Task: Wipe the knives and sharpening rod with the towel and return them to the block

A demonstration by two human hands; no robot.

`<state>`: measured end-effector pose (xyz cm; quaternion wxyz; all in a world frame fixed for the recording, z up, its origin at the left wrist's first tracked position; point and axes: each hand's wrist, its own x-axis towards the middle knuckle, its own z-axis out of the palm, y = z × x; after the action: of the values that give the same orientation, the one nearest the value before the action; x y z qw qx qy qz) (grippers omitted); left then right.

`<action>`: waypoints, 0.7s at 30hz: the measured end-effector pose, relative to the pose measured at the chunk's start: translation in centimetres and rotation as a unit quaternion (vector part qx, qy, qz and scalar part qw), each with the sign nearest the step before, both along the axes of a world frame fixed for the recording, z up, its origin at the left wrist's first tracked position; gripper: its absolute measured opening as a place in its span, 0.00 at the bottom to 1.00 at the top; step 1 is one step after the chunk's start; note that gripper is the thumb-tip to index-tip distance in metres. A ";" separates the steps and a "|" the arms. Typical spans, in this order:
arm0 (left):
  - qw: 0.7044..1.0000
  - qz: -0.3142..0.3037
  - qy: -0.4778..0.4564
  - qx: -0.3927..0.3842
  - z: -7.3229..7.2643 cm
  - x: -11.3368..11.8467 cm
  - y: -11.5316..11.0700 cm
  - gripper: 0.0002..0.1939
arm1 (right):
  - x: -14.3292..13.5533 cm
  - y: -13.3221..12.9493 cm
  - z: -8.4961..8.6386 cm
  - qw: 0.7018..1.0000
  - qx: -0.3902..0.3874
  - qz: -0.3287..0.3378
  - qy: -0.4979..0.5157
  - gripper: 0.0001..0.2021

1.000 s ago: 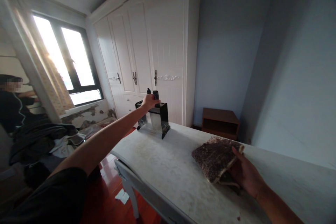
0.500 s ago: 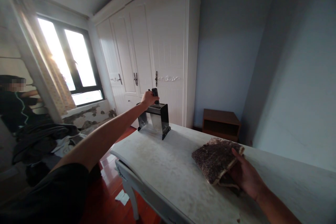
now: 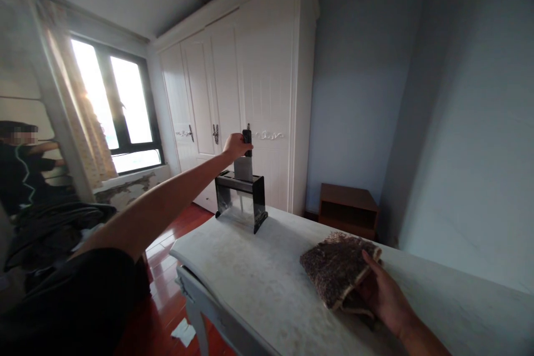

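My left hand is closed round the black handle of a knife, whose wide blade stands upright, its lower part inside the slot of a black knife holder with clear sides. The holder stands at the far left end of the white table. On the right, my right hand grips the edge of a folded, shaggy brown cloth, thumb on top and the other fingers partly hidden beneath it. The cloth is at the table's surface.
A white wardrobe rises behind the table, with a low brown cabinet to its right. A grey chair is against the near edge. Far left, a person stands beyond dark clothes. White paper lies on the floor.
My left hand has lifted the knife, so part of its blade now shows above the holder. My right hand still grips the cloth. The view has shifted slightly.
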<state>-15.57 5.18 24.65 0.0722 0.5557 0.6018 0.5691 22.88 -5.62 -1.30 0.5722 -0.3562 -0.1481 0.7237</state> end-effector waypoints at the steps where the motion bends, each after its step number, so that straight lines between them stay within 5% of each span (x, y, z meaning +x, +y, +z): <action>1: 1.000 -0.001 0.006 0.006 0.5 0.1 -0.2 0.12 | 0.0 0.0 -0.1 1.000 0.001 0.004 0.000 0.11; 10: 0.997 -0.013 0.059 0.056 4.7 2.1 -2.3 0.11 | -0.1 -0.1 0.0 1.000 -0.012 -0.004 0.002 0.10; 14: 0.989 -0.066 0.077 0.106 6.1 4.0 -4.0 0.11 | -0.3 -0.3 0.6 1.000 -0.026 -0.006 0.005 0.07; 21: 0.977 -0.179 -0.048 0.106 6.2 9.2 -6.5 0.10 | -0.5 -0.7 1.0 1.000 -0.018 -0.016 -0.007 0.07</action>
<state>-6.41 -1.37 30.82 0.1424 0.6306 0.4249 0.6337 22.34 -6.35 -0.30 0.5762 -0.3736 -0.1336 0.7145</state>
